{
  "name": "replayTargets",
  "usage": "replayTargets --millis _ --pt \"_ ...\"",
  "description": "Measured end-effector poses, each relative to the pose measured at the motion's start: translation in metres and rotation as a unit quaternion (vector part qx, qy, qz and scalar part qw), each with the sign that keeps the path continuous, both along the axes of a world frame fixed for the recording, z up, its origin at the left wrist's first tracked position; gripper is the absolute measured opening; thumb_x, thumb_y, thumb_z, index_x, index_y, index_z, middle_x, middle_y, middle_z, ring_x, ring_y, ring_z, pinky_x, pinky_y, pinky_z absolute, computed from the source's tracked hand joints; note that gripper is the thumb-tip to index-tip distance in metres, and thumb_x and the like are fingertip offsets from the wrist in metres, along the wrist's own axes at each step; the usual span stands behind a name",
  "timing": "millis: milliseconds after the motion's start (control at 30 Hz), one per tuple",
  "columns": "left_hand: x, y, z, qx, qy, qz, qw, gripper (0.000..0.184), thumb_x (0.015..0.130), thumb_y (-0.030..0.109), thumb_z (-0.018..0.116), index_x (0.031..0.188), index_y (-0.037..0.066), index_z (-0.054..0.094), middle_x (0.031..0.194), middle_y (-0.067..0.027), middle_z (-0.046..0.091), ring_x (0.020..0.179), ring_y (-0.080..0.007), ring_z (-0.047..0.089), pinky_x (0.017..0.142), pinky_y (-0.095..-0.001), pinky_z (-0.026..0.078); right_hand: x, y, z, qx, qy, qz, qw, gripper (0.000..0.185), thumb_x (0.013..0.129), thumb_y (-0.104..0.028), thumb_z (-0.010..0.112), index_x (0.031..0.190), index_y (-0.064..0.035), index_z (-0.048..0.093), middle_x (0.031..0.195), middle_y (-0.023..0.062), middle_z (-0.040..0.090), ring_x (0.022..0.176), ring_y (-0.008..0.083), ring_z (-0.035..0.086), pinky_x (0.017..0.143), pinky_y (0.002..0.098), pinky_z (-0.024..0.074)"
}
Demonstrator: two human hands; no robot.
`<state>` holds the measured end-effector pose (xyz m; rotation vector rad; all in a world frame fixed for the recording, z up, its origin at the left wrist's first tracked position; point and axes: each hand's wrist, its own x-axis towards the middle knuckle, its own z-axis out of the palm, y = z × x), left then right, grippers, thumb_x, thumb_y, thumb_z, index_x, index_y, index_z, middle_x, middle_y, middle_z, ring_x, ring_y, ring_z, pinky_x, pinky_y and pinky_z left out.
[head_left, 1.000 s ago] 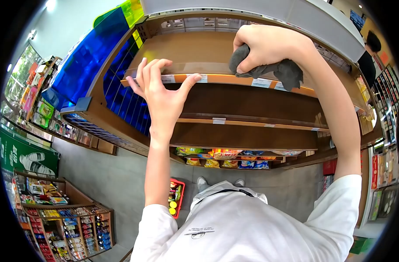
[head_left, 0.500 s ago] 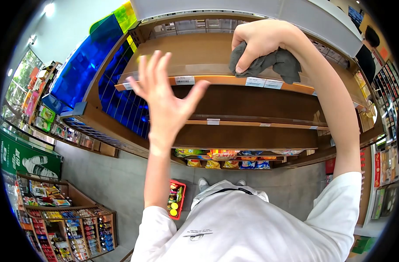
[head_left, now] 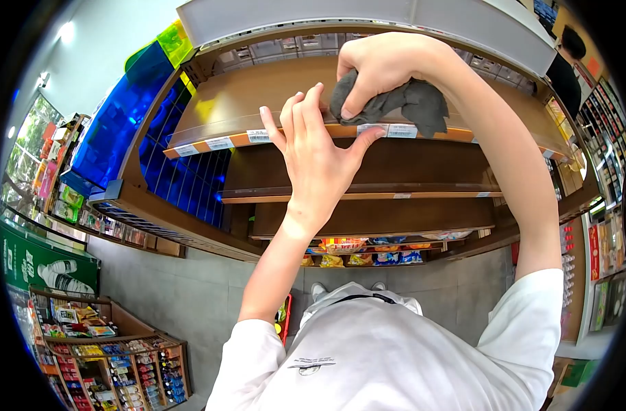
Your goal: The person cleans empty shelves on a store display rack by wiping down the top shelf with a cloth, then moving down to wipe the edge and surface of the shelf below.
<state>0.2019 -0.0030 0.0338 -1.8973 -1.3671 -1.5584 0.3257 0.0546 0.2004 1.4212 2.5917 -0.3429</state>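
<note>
My right hand grips a crumpled dark grey cloth at the front edge of the top brown shelf. Part of the cloth hangs over the orange label strip and its white price labels. Just left of the cloth is my left hand, open, thumb spread to the right and fingers pointing up over the shelf edge. It holds nothing; whether its fingers touch the strip I cannot tell. Under both hands lies a second brown shelf.
Snack bags fill the lowest shelves. Blue translucent panels stand at the left end. A red basket with goods is on the floor beside my feet. A stocked display rack stands lower left. A person is at the far right.
My left hand has moved right, close to the cloth, with its fingers nearer together. My right hand has slid the cloth slightly left along the shelf edge.
</note>
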Motion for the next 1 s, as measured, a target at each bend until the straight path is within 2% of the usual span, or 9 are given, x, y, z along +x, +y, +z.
replayTargets --millis 167,400,567,800,867,1000 --pt "0.000 -0.001 0.000 -0.008 0.010 0.004 1.000 0.086 0.069 0.050 0.090 0.132 0.004 0.053 0.103 -0.0056 0.057 0.112 -0.0263 0.055 0.118 -0.0573 0.015 0.019 0.003 0.002 -0.017 -0.014 -0.013 1.000 0.053 0.067 -0.038 0.082 0.103 0.0011 0.075 0.084 0.0126 0.073 0.070 0.0240 0.070 0.066 0.0365 0.0562" --pt "0.000 -0.001 0.000 -0.002 0.009 0.003 1.000 0.081 0.070 0.048 0.090 0.130 0.007 0.055 0.101 -0.0034 0.058 0.118 -0.0263 0.054 0.119 -0.0571 0.012 0.046 -0.003 0.000 -0.005 0.012 -0.052 0.999 0.051 0.065 -0.038 0.082 0.099 0.0007 0.076 0.082 0.0116 0.073 0.071 0.0229 0.069 0.066 0.0355 0.0566" --pt "0.000 -0.004 0.001 -0.023 0.014 0.009 1.000 0.079 0.070 0.049 0.090 0.129 0.008 0.056 0.102 -0.0026 0.059 0.119 -0.0250 0.053 0.119 -0.0588 0.007 0.050 -0.001 -0.001 -0.016 0.004 -0.051 0.999 0.050 0.066 -0.037 0.081 0.098 0.0008 0.076 0.082 0.0115 0.073 0.071 0.0219 0.069 0.066 0.0352 0.0566" --pt "-0.001 -0.006 0.003 -0.031 0.017 0.012 0.999 0.079 0.071 0.049 0.089 0.129 0.008 0.056 0.106 -0.0032 0.058 0.116 -0.0227 0.055 0.119 -0.0590 0.006 0.054 -0.004 0.003 -0.017 0.003 -0.052 0.998 0.050 0.065 -0.037 0.082 0.097 0.0004 0.076 0.083 0.0112 0.074 0.072 0.0215 0.070 0.066 0.0347 0.0563" --pt "0.000 -0.007 0.003 -0.046 0.016 0.015 0.999 0.078 0.071 0.049 0.089 0.129 0.008 0.056 0.110 -0.0047 0.058 0.119 -0.0244 0.054 0.119 -0.0593 0.006 0.059 -0.004 0.007 -0.014 -0.037 -0.075 0.996 0.050 0.065 -0.038 0.083 0.097 0.0001 0.077 0.083 0.0112 0.074 0.073 0.0216 0.070 0.066 0.0348 0.0560" --pt "0.001 -0.009 0.004 -0.038 0.018 0.008 0.999 0.076 0.073 0.047 0.089 0.130 0.007 0.056 0.117 -0.0080 0.058 0.126 -0.0282 0.050 0.119 -0.0597 0.006 0.071 -0.003 0.003 -0.014 -0.006 -0.086 0.996 0.051 0.065 -0.039 0.084 0.097 -0.0003 0.077 0.084 0.0105 0.074 0.072 0.0218 0.070 0.066 0.0352 0.0560"
